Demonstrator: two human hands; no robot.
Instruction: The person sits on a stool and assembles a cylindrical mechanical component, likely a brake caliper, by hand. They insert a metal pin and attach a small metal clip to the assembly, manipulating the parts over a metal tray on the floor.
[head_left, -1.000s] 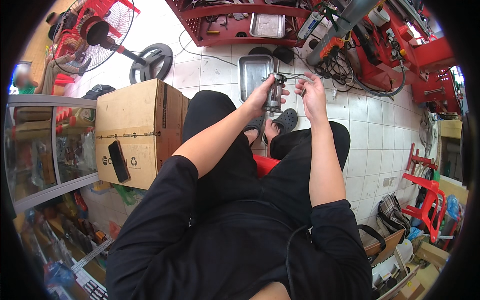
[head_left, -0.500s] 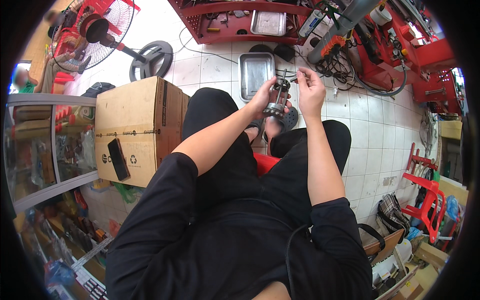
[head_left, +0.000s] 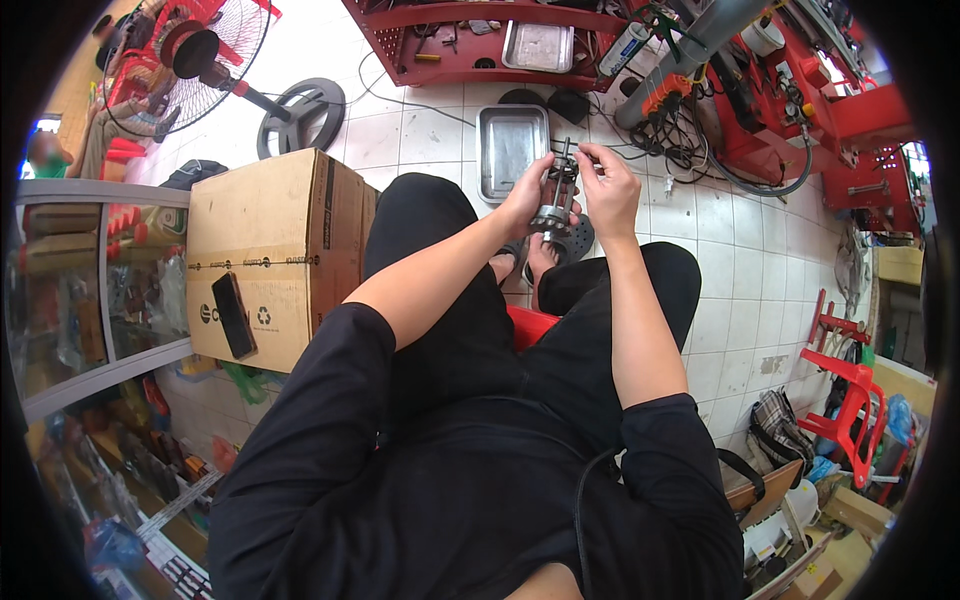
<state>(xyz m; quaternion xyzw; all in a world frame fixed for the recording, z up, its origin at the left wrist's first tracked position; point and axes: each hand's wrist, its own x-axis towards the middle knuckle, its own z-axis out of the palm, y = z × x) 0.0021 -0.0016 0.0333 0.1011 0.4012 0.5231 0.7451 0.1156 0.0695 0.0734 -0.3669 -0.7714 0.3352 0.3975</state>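
In my left hand [head_left: 525, 200] I hold a metal mechanical part [head_left: 553, 215] above my feet. It looks like a cage: upright rods rise from a round, notched base, and a thin shaft sticks out at the top. The left fingers wrap round its side. My right hand [head_left: 612, 188] is closed in a pinch right by the part's upper end. What lies between those fingertips is too small to name. A shallow metal tray [head_left: 484, 150] rests on the floor just beyond the part.
A cardboard box [head_left: 255, 215] with a black phone [head_left: 233, 316] on it stands to my left, beside a glass cabinet [head_left: 100, 190]. A fan [head_left: 290, 115] stands far left. Ahead are a red tool cart [head_left: 470, 75], black cables [head_left: 680, 150] and red machinery [head_left: 790, 120]. A red stool [head_left: 850, 400] lies at right.
My right hand has moved left and slightly down, bringing its pinched fingers from beside the metal part to its top. A small dark piece showed in them earlier. The left hand has barely moved.
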